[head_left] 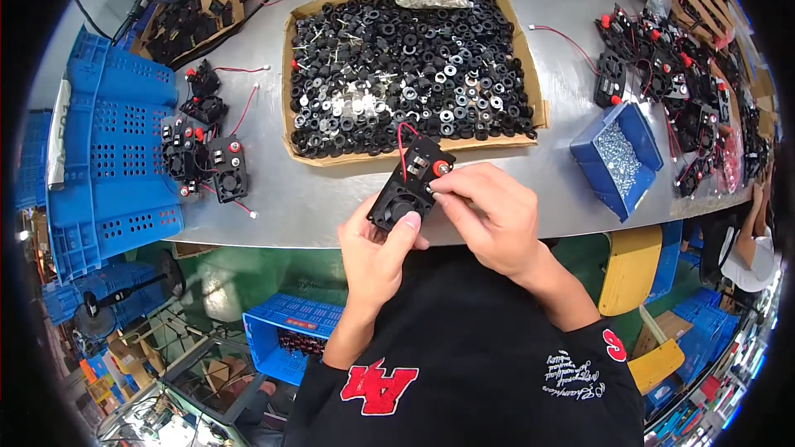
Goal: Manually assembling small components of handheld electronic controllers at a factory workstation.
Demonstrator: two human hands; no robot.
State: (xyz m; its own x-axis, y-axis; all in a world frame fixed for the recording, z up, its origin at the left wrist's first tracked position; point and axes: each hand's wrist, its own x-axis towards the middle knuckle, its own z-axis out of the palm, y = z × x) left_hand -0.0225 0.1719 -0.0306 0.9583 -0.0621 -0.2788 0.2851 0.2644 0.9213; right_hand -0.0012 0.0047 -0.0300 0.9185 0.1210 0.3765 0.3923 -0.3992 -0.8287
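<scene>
Below the cardboard tray (538,112) of black rings, both hands (377,252) (489,215) pinch a black fan module (410,182).

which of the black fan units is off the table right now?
The black fan unit with the red wire loop, held between the left hand and right hand. The others lie on the grey table.

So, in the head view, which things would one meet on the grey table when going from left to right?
Blue perforated crate → small group of black fan units → cardboard tray of black round parts → blue bin of small silver screws → pile of fan units with red wires.
</scene>
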